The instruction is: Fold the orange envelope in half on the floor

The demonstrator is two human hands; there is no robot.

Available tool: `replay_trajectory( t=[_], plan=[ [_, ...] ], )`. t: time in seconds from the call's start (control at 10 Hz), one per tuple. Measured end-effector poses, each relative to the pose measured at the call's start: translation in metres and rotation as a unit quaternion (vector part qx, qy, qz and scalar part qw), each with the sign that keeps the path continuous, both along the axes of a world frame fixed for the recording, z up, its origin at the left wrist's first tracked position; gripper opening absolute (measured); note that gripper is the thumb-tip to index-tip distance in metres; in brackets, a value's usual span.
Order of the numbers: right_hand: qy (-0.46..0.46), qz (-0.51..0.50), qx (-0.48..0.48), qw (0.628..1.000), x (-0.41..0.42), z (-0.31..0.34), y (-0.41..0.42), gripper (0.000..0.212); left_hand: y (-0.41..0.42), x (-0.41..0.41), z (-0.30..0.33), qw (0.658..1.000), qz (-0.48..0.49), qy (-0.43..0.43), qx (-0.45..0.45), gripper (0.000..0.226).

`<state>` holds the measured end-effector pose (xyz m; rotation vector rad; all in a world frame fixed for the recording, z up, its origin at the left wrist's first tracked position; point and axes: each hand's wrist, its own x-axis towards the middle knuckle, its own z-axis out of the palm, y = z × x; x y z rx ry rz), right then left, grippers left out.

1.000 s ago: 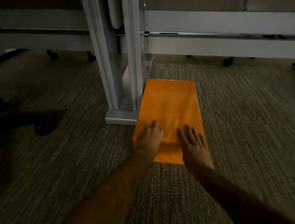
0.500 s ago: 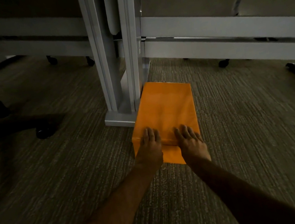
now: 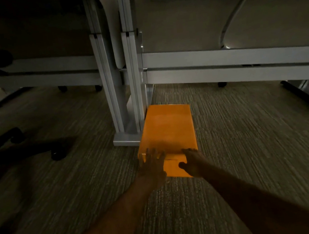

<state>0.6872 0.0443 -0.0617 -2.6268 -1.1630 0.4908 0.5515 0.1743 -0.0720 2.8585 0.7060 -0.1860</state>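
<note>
The orange envelope (image 3: 168, 130) lies flat on the carpet, its long side running away from me, its left edge against a desk foot. My left hand (image 3: 151, 164) rests palm down on its near left corner with fingers spread. My right hand (image 3: 193, 162) lies on the near right corner, thumb stretched inward across the flap. The flap's edge shows as a crease line between the two hands. Both hands cover the near corners.
Grey desk legs and their flat foot (image 3: 126, 138) stand directly left of the envelope. Desk crossbars (image 3: 230, 62) run behind it. An office chair base with castors (image 3: 58, 154) sits to the left. Striped carpet (image 3: 251, 153) spreads to the right and toward me.
Both hands slid back toward me to the envelope's near corners and spread apart; the right thumb now reaches inward. The camera tilted up, showing more of the desks.
</note>
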Motion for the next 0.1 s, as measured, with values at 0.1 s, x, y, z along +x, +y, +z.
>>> replay_trajectory(
  t=[0.1],
  plan=[
    [0.015, 0.007, 0.022, 1.000, -0.0154, 0.0247, -0.0289, 0.064, -0.0196, -0.0206, 0.0309, 1.000, -0.017, -0.017, -0.020, 0.080]
  ],
)
